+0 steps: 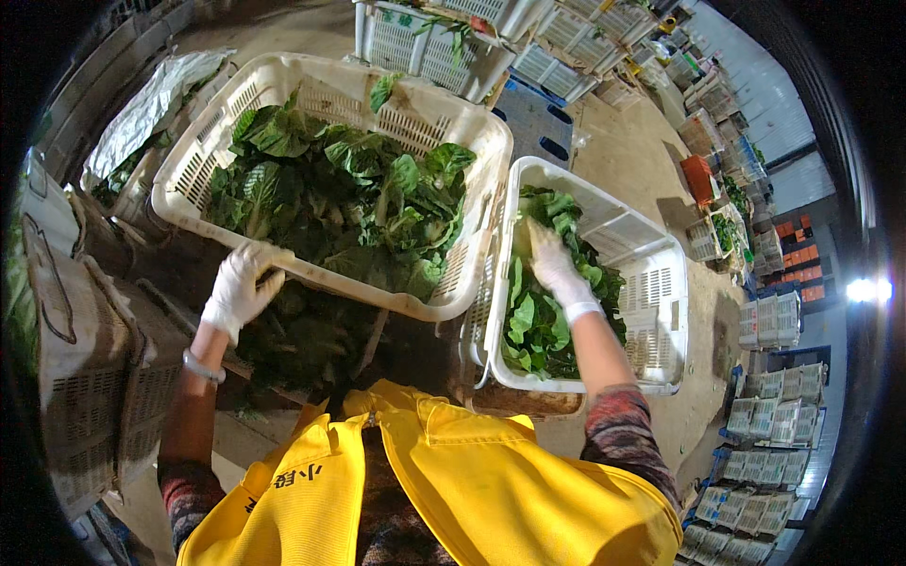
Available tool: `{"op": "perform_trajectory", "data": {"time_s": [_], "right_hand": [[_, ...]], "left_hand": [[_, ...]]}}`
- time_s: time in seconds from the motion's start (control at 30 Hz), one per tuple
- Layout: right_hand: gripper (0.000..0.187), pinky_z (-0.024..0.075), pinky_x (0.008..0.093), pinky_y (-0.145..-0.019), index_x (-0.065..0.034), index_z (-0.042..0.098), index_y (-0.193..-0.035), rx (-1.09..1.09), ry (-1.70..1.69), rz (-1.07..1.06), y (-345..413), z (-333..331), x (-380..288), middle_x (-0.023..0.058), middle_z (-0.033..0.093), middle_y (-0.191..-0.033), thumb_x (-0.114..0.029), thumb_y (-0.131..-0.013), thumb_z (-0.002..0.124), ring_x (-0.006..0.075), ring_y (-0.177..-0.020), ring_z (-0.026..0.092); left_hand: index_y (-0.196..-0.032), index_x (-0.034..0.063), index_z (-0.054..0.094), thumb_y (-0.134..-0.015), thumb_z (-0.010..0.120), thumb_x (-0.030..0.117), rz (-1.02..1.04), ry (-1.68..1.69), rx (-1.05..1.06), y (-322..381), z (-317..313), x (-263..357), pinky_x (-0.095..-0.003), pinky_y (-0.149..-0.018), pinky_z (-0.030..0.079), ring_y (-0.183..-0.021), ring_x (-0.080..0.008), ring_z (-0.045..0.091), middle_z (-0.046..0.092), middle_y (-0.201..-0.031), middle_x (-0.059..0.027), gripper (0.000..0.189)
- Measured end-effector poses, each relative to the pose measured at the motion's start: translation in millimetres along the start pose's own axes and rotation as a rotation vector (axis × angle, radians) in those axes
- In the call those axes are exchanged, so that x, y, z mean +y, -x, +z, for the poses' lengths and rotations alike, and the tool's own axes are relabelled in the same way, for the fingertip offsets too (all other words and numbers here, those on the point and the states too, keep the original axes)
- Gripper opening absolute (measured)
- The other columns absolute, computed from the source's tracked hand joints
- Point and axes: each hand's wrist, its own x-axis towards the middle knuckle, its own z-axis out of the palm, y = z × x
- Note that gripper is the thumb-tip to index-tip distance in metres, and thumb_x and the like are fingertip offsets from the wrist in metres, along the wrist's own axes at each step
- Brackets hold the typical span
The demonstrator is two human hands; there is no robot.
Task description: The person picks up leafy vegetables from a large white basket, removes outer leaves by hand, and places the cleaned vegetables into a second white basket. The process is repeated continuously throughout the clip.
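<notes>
My left hand [241, 286], in a white glove, rests at the near rim of a large off-white plastic crate [354, 286]. Its fingers lie over that rim, and the thumb is below it. Dark green leafy vegetables [340, 177] cover the crate's bottom. To the right stands a white plastic crate [669, 304], with its own pile of leafy greens [538, 325]. Inside it my right hand [555, 265], gloved too, reaches down among the leaves. Blur around the fingers hides whether they grip a pale stem there.
More greens [304, 339] lie in shadow below the large crate. Crates [85, 368] crowd the left side, near a silvery sheet [156, 106]. Stacked crates [425, 49] and a blue pallet [534, 120] stand beyond. Concrete floor [616, 156] runs along the right, towards further crate stacks [771, 403].
</notes>
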Motion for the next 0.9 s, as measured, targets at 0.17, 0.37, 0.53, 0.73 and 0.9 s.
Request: {"op": "perform_trajectory", "data": {"time_s": [0.17, 0.37, 0.53, 0.73, 0.9], "right_hand": [[0.040, 0.0369, 0.0463, -0.101, -0.0096, 0.044, -0.116, -0.223, 0.094, -0.169, -37.3, 64.2, 50.7, 0.0163, 0.044, -0.125, -0.038, -0.088, 0.051, 0.0361, -0.118, 0.043], [0.043, 0.0454, 0.0364, -0.098, -0.0131, 0.064, -0.123, -0.277, -0.246, 0.002, -36.2, -82.7, 17.1, 0.0122, 0.067, -0.118, -0.026, -0.083, 0.062, 0.0245, -0.110, 0.062], [0.025, 0.0506, 0.0272, -0.086, -0.0083, 0.069, -0.111, 0.011, -0.853, -0.181, -121.6, -113.2, -79.3, 0.0089, 0.069, -0.109, -0.016, -0.089, 0.063, 0.0166, -0.093, 0.066], [0.051, 0.0457, 0.0364, -0.099, -0.0059, 0.055, -0.129, -0.065, -0.685, -0.243, -245.2, -10.6, -192.6, 0.0159, 0.062, -0.124, -0.023, -0.083, 0.071, 0.0264, -0.113, 0.059], [0.108, 0.0335, 0.0517, -0.110, -0.0181, 0.016, -0.153, 0.104, 0.037, -0.505, -270.1, 11.7, -292.5, 0.0157, 0.021, -0.157, -0.043, -0.070, 0.080, 0.0388, -0.141, 0.026]], "left_hand": [[-0.106, 0.0088, 0.069, -0.086, 0.063, 0.017, -0.353, 0.242, 0.112, -62.5, 14.7, -41.0, -0.0354, -0.081, 0.052, -0.092, -0.0267, 0.066, 0.069, -0.102, -0.0092, 0.022], [-0.104, 0.0149, 0.071, -0.084, 0.064, 0.030, -0.668, -0.014, 0.064, -74.5, 32.0, -64.5, -0.0395, -0.076, 0.053, -0.086, -0.0315, 0.067, 0.070, -0.093, -0.0136, 0.026], [-0.103, 0.0116, 0.070, -0.084, 0.062, 0.026, -0.714, -0.047, 0.046, -77.4, 30.1, -61.9, -0.0400, -0.075, 0.053, -0.084, -0.0327, 0.068, 0.070, -0.091, -0.0144, 0.025], [-0.096, 0.0106, 0.071, -0.083, 0.062, 0.023, -0.742, 0.024, 0.079, -80.0, 24.6, -55.6, -0.0390, -0.072, 0.053, -0.080, -0.0314, 0.068, 0.070, -0.088, -0.0137, 0.020], [-0.094, 0.0107, 0.069, -0.082, 0.066, 0.019, -0.707, -0.019, 0.123, -80.0, 27.6, -56.8, -0.0374, -0.070, 0.053, -0.080, -0.0303, 0.068, 0.069, -0.085, -0.0111, 0.015]]}}
